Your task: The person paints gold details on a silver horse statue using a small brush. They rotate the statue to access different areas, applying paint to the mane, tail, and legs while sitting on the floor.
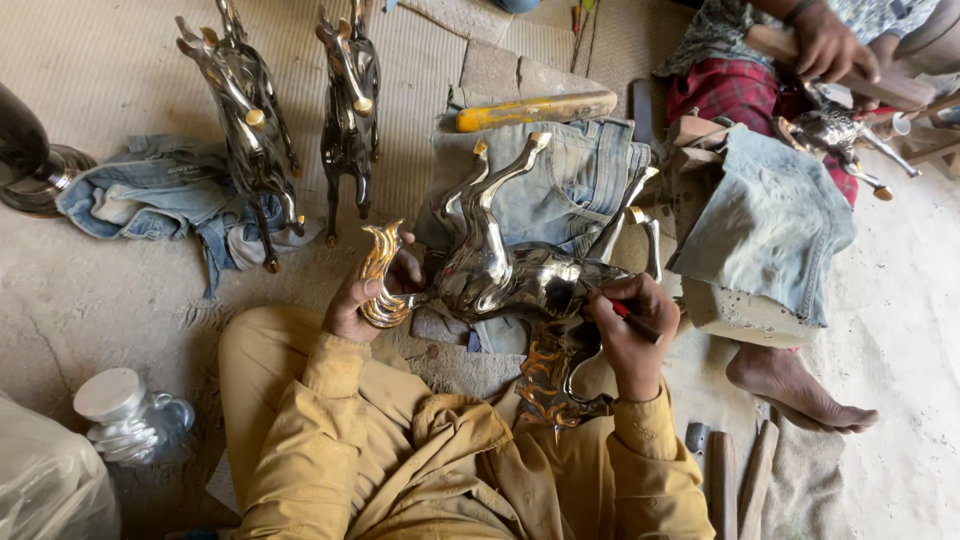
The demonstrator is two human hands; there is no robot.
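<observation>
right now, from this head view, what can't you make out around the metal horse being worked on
- Tip of the red-handled tool: hidden by the right hand gripping it.
- Horse's head: partly behind the right forearm, in shadow.
- Golden tail: its base is covered by the left hand.
- Clear jar: contents too blurred to tell.
- Second person's hand: arm cut off by the top edge.

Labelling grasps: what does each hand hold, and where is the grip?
Left hand: metal horse, grip on its golden tail. Right hand: thin red-tipped tool, pen-style.
</observation>
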